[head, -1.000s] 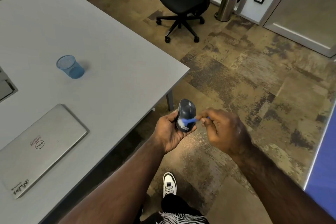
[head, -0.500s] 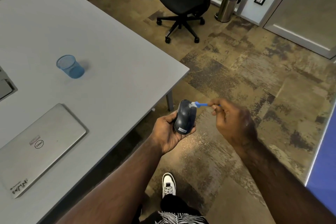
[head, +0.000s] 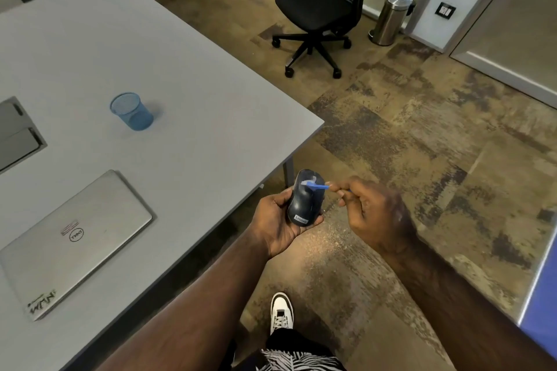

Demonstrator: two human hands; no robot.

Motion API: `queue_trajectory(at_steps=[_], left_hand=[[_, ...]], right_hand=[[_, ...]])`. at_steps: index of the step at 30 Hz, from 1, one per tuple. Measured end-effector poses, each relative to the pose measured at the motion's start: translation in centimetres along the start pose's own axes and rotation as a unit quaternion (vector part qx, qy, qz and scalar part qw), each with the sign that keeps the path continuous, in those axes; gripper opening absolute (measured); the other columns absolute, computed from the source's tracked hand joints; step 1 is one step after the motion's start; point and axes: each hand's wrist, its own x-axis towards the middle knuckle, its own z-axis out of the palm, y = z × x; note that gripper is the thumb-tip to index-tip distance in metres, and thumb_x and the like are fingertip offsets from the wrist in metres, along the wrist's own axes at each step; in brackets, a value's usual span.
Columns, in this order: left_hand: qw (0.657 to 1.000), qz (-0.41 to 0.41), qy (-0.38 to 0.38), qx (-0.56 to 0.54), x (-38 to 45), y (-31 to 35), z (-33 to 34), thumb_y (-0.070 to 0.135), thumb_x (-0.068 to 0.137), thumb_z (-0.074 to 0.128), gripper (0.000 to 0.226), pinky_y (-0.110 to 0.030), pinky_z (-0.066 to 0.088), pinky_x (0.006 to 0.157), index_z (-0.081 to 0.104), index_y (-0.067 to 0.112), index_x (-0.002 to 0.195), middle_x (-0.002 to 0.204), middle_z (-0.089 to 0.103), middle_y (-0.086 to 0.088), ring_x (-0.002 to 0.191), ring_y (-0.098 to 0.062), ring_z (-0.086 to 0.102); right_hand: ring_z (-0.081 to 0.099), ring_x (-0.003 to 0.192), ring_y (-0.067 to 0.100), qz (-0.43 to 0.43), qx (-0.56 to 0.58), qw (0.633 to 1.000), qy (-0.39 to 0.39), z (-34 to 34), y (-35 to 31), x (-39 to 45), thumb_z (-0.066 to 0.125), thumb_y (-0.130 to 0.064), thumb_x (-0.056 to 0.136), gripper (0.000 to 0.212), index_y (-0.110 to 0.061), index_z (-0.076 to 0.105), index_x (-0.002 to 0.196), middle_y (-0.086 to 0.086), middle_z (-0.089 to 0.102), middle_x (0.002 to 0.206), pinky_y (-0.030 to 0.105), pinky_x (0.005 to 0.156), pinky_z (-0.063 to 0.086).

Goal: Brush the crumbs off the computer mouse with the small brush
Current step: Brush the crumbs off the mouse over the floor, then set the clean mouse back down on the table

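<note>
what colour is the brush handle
Blue, on the brush pinched in the right hand; clearest in the head view.

**What is in the room, counted**

One computer mouse (head: 305, 200), one small blue brush (head: 316, 187), two hands. On the one grey table (head: 187, 105): one closed laptop (head: 72, 238) near left, one blue mesh cup (head: 132, 111) farther back. Far right: one black office chair (head: 319, 12), one steel bin (head: 391, 18). One white shoe (head: 281, 312) near.

i see an office: grey desk (head: 180, 69) at left, closed laptop (head: 75, 238), swivel chair (head: 319, 9) at top, carpet tiles (head: 422, 144).
</note>
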Motion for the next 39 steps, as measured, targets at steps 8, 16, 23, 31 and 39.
queue_trajectory(at_steps=[8, 16, 23, 31, 39], left_hand=[[0.999, 0.021, -0.008, -0.022, -0.4, 1.4, -0.8, 0.027, 0.094, 0.037, 0.052, -0.044, 0.055, 0.082, 0.047, 0.002, 0.139, 0.141, 0.049, -0.028, 0.099, -0.037, 0.060], [0.988, 0.129, 0.035, -0.080, -1.5, 4.8, -3.7, 0.020, 0.074, 0.066, 0.046, -0.049, 0.055, 0.085, 0.060, 0.001, 0.116, 0.101, 0.070, -0.024, 0.089, -0.040, 0.064], [0.963, 0.196, 0.158, -0.091, -2.5, 9.1, -9.1, 0.020, 0.086, 0.064, 0.025, -0.040, 0.058, 0.067, 0.065, 0.007, 0.109, 0.092, 0.076, -0.013, 0.088, -0.029, 0.070], [0.953, 0.225, 0.203, 0.006, -1.6, 13.7, -16.0, 0.021, 0.089, 0.061, 0.023, -0.038, 0.054, 0.079, 0.067, 0.012, 0.109, 0.089, 0.077, -0.003, 0.097, -0.023, 0.067], [0.947, 0.195, 0.254, 0.000, 2.7, 16.2, -24.5, 0.020, 0.094, 0.055, 0.028, -0.035, 0.058, 0.070, 0.064, 0.005, 0.116, 0.101, 0.072, -0.011, 0.096, -0.026, 0.067]], right_hand=[[0.050, 0.053, 0.009, 0.202, -0.160, 0.962, -0.085, 2.0, 4.0, 2.5, 0.060, -0.018, 0.094, 0.016, -0.022, 0.071, 0.104, -0.003, 0.065, 0.071, 0.015, 0.044, 0.030], [0.075, 0.076, 0.010, 0.275, 0.216, 0.937, 0.024, 3.4, 3.3, 7.0, 0.063, -0.020, 0.095, 0.008, -0.020, 0.068, 0.102, 0.000, 0.076, 0.085, 0.028, 0.070, 0.059], [0.072, 0.078, 0.011, 0.374, 0.559, 0.739, -0.044, 10.2, -1.8, 11.9, 0.063, -0.009, 0.092, 0.013, -0.018, 0.065, 0.100, 0.002, 0.079, 0.093, 0.027, 0.068, 0.053], [0.074, 0.098, 0.019, 0.425, 0.526, 0.725, -0.130, 22.0, -8.6, 13.3, 0.075, -0.031, 0.078, 0.024, -0.021, 0.073, 0.100, 0.002, 0.077, 0.108, 0.036, 0.081, 0.052], [0.071, 0.099, 0.021, 0.457, 0.460, 0.759, -0.063, 35.5, -8.6, 13.9, 0.062, -0.009, 0.094, 0.014, -0.016, 0.066, 0.105, 0.011, 0.074, 0.108, 0.024, 0.078, 0.056]])
